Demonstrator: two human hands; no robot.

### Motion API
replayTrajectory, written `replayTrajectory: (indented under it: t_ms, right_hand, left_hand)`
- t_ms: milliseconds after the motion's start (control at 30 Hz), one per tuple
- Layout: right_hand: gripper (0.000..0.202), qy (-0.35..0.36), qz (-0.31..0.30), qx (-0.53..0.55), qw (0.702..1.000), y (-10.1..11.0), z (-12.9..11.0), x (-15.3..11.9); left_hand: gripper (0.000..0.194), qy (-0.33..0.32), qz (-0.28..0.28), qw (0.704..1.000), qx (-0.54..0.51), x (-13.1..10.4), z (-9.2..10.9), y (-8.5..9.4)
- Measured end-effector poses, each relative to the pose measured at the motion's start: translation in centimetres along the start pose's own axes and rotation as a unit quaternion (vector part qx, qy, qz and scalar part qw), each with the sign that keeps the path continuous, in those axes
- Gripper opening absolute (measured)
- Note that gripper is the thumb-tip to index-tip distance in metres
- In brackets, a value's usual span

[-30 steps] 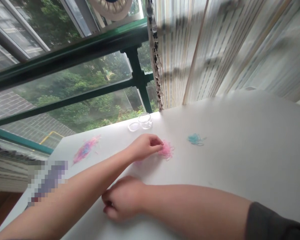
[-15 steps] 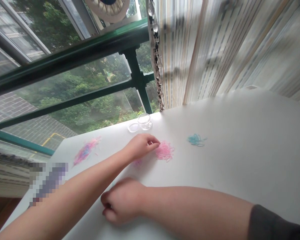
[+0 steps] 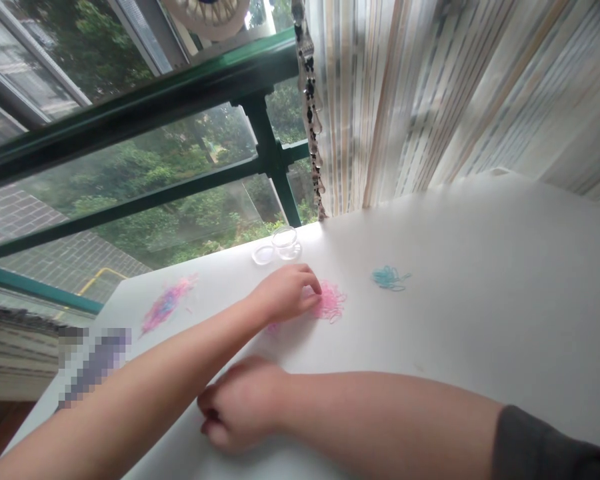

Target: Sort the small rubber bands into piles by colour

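Observation:
My left hand reaches across to a pile of pink loops, its thumb and fingers bent at the pile's left edge; whether a loop is between the fingertips is too small to tell. Nearer the front, my right hand rests low over the white table with fingers curled together, and what they hold, if anything, is hidden. A teal pile of loops lies right of the pink one. Some purple-pink loops show just beyond my left forearm.
A clear round container and its clear lid stand near the window edge. A mixed pink and blue pile lies at the left, with a blurred-out purple thing nearer. Striped curtain and green railing border the table.
My left hand's fingertips have come down onto the edge of the pink pile and its fingers are more bent. My right hand stays nearly still. The whole view has shifted slightly.

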State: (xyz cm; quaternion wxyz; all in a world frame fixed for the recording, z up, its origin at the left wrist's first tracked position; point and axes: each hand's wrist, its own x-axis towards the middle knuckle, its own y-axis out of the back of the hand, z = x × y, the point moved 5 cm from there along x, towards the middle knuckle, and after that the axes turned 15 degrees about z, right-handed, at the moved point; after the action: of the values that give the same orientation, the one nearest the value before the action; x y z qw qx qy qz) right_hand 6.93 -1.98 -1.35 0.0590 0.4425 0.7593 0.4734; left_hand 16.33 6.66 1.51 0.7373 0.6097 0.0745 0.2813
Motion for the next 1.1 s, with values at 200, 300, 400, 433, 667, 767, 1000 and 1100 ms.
replayTrajectory:
  t_ms: [200, 300, 400, 433, 667, 767, 1000, 1100]
  right_hand:
    - [0.027, 0.005, -0.003, 0.001, 1.000, -0.1, 0.1, 0.2]
    - [0.027, 0.001, -0.009, 0.000, 1.000, 0.1, 0.0, 0.1]
    - [0.027, -0.001, -0.008, 0.000, 1.000, 0.3, -0.1, 0.0]
    - [0.027, -0.002, -0.007, 0.001, 1.000, 0.2, -0.1, -0.1]
    - [0.027, -0.008, 0.005, -0.006, 1.000, -0.1, 0.1, -0.1]
    - [0.027, -0.016, 0.000, -0.008, 1.000, -0.2, 0.2, -0.2]
    - [0.021, -0.006, 0.041, -0.014, 0.999, -0.6, 0.3, -0.6]
    - [0.022, -0.015, 0.040, -0.010, 0.999, -0.7, 0.4, -0.6]
  left_hand:
    - [0.016, -0.016, -0.016, 0.999, 0.035, 0.7, 0.5, -0.2]
    - [0.016, -0.023, -0.014, 0.999, 0.028, 0.7, 0.5, 0.0]
    - [0.017, -0.011, -0.005, 1.000, 0.013, 0.8, 0.4, 0.2]
    - [0.017, -0.005, -0.002, 1.000, 0.008, 0.8, 0.3, 0.3]
    - [0.013, 0.068, 0.055, 0.995, -0.047, -0.2, -1.2, 3.8]
    - [0.014, 0.124, 0.107, 0.983, -0.078, -2.3, -3.6, 6.0]
    - [0.020, 0.238, 0.168, 0.921, -0.259, -6.1, -6.5, 5.6]
    - [0.016, 0.233, 0.156, 0.907, -0.313, -5.2, -5.4, 4.4]
